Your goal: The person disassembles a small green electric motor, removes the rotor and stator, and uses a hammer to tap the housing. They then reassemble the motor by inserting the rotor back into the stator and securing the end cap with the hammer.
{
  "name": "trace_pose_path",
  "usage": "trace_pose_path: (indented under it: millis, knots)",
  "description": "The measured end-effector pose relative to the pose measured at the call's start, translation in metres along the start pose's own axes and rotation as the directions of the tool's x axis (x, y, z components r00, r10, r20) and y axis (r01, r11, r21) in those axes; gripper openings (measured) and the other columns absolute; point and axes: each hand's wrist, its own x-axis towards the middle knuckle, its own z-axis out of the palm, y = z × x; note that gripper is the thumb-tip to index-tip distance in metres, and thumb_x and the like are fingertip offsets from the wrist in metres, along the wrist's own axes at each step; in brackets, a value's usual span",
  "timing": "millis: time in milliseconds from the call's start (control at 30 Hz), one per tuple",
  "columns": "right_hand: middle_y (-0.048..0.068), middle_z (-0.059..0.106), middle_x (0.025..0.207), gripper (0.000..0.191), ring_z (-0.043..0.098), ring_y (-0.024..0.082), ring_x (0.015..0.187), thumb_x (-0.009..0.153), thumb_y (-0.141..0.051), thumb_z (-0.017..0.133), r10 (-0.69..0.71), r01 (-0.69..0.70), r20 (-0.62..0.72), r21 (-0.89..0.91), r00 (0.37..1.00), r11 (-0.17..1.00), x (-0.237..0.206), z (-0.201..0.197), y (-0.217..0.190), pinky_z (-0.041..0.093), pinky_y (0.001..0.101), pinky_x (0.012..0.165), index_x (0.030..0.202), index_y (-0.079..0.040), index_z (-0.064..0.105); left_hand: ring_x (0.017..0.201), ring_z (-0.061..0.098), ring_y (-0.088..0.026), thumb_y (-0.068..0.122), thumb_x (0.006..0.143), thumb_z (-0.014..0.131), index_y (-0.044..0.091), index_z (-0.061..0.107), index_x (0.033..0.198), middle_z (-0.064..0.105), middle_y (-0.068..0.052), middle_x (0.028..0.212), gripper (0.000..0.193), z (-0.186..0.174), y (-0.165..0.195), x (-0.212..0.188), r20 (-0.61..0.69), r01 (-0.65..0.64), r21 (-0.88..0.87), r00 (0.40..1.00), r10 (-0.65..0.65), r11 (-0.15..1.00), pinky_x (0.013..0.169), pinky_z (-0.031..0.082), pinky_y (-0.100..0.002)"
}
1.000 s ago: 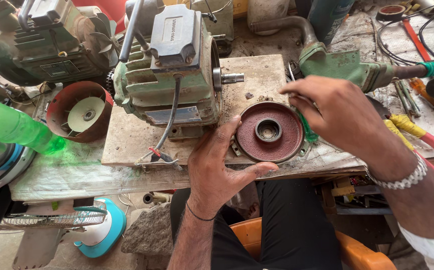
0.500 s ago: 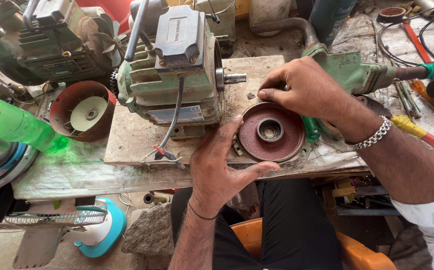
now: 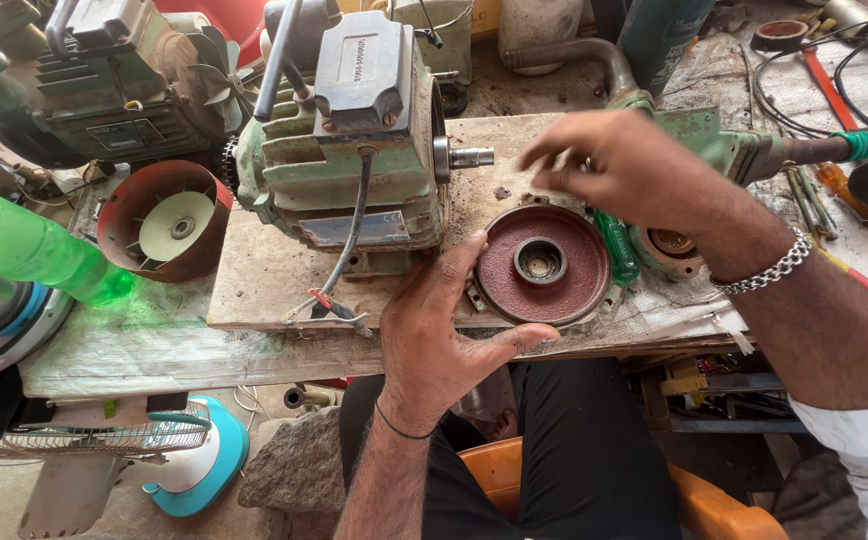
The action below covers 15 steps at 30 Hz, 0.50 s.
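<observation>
Head view | left hand [image 3: 444, 335] spread against red pump cover [image 3: 542, 264] | right hand [image 3: 619, 165] fingers pressed together above

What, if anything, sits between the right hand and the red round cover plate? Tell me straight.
Nothing visible does. The right hand hovers just above the upper edge of the red round cover plate, with only bare board between them. The left hand braces the plate's left and lower rim, and a green screwdriver handle lies along its right side.
</observation>
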Motion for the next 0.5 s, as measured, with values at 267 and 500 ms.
trace_pose_path:
  millis: [267,500]
  knots:
    - [0.006,0.078,0.093,0.013,0.076,0.017,0.085,0.086,-0.008,0.077,0.096,-0.094,0.027,-0.076,0.995,0.993,0.001,0.004,-0.008,0.064,0.0337,0.077,0.099,-0.010,0.079,0.116,0.074,-0.023,0.062,0.072,0.088,0.006,0.060,0.138,0.074,-0.012,0.123,0.091,-0.001,0.001,0.000,0.001,0.014,-0.022,1.000,-0.014,1.000,0.098,0.064,-0.037]
    - [0.015,0.073,0.091,0.004,0.073,0.028,0.084,0.092,-0.001,0.067,0.066,-0.071,-0.033,-0.202,0.997,0.977,-0.007,0.009,-0.018,0.061,0.0407,0.077,0.094,0.002,0.069,0.117,0.074,-0.024,0.064,0.072,0.086,0.007,0.059,0.139,0.073,-0.012,0.123,0.093,0.000,0.000,0.000,0.012,0.008,-0.020,1.000,-0.008,1.000,0.099,0.064,-0.037]
